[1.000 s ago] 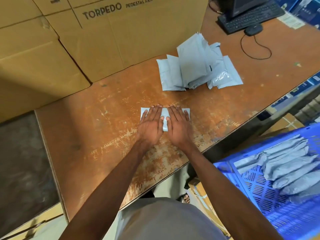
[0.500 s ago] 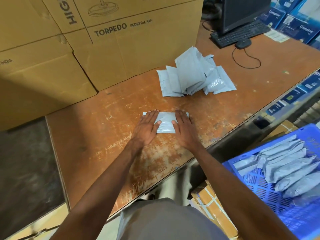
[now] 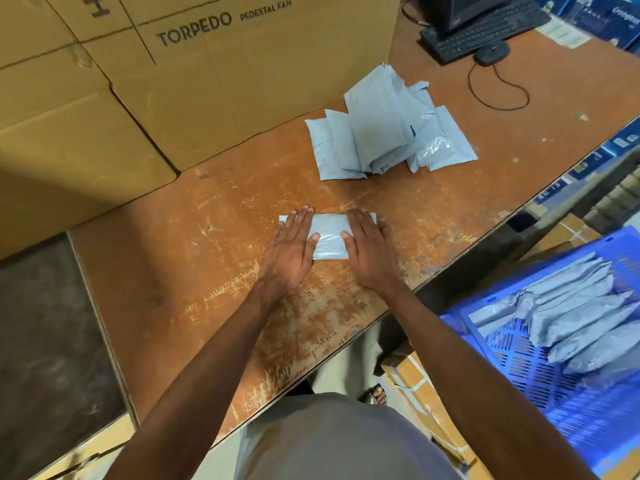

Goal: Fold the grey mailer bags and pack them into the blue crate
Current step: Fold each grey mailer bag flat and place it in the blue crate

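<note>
- On the worn orange-brown wooden table, near its front edge: folded grey plastic mailer bag, lying flat.
- Left hand flat on bag's left end, fingers straight, thumb on top of the bag; right hand flat on right end, same way. Neither grips it.
- Farther back on table, well apart: loose pile of unfolded grey mailer bags.
- Blue perforated plastic crate below table edge at right, w/ a row of folded grey bags inside.
- Big brown cardboard boxes at back left, one printed "TORPEDO PEDESTAL FAN".
- Black keyboard & black mouse at far right corner.
</note>
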